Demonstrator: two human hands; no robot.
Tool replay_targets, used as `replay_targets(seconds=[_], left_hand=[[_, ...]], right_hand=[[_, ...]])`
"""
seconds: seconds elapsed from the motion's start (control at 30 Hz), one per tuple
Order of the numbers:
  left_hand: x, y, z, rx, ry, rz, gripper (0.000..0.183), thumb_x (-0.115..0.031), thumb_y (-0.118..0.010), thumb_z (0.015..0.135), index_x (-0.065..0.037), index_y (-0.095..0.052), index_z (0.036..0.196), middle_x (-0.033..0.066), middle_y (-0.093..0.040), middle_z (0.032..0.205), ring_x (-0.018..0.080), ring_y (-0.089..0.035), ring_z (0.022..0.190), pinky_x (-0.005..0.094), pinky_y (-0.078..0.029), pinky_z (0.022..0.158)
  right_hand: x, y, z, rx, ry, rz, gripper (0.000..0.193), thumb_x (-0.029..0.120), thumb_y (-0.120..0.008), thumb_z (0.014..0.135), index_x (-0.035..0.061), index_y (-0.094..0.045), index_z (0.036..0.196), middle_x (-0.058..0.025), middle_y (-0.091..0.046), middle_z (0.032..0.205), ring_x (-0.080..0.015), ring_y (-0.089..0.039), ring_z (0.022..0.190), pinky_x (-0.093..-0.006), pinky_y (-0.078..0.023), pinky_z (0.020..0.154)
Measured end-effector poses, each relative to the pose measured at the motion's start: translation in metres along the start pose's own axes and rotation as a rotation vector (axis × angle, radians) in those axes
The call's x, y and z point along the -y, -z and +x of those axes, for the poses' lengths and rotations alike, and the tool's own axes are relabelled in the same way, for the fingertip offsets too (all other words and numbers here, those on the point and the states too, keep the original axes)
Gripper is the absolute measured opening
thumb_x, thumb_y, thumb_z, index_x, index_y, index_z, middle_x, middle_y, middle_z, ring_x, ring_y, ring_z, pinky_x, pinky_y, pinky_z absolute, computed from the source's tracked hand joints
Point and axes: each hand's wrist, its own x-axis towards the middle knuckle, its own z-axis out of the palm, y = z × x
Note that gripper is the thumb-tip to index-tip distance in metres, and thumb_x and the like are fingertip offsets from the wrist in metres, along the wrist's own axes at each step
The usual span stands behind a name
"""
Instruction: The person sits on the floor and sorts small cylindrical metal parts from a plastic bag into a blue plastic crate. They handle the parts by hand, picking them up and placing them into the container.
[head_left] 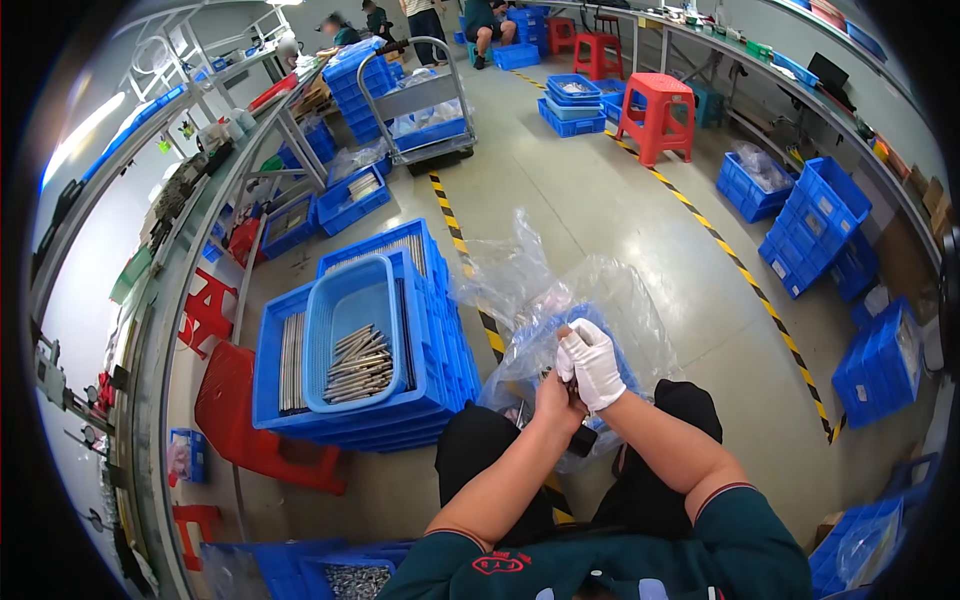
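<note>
Head view: bare left hand (556, 398) meets white-gloved right hand (593, 366) toward the clear plastic bag's (540, 325) near edge; whether curled fingers clamp anything cannot be determined.

A small part (573, 389), mostly hidden by fingers, is held between the bare left hand (556, 402) and the gloved right hand (593, 366). Beneath, a clear plastic bag (645, 310) lies crumpled, blue showing through.
</note>
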Motion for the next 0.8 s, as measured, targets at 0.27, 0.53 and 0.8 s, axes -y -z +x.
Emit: replay_targets(seconds=[0.27,0.53,0.8], left_hand=[[-0.010,-0.002,-0.010,-0.056,-0.031,0.174,0.025,-0.031,-0.042,0.095,-0.012,-0.052,0.082,0.0010,-0.048,0.060,0.0101,-0.027,0.033,0.0242,-0.017,0.032],[-0.042,0.023,0.020,-0.124,-0.920,1.020,0.027,-0.027,-0.051,0.092,-0.004,-0.054,0.077,0.0041,-0.048,0.059,0.0124,-0.046,0.048,0.0275,-0.035,0.043],[-0.074,0.012,-0.017,-0.097,-0.854,1.645,0.027,-0.024,-0.056,0.087,0.002,-0.059,0.083,0.0220,-0.060,0.075,0.0373,-0.058,0.070,0.0401,-0.044,0.063]], right_hand=[[0.004,0.001,-0.006,-0.072,-0.096,-0.142,0.029,0.030,-0.057,0.091,0.0080,-0.053,0.073,0.0012,-0.051,0.058,-0.0067,-0.046,0.050,-0.0218,-0.037,0.047],[-0.027,0.025,-0.005,-0.099,-0.010,-0.173,0.035,0.037,-0.049,0.094,0.0040,-0.061,0.093,-0.0017,-0.059,0.081,-0.0059,-0.053,0.066,-0.0214,-0.041,0.046],[-0.001,0.032,-0.020,0.364,-0.755,-0.069,0.023,0.028,-0.049,0.093,0.0053,-0.056,0.094,-0.0075,-0.060,0.070,-0.0098,-0.052,0.049,-0.0190,-0.034,0.035]])
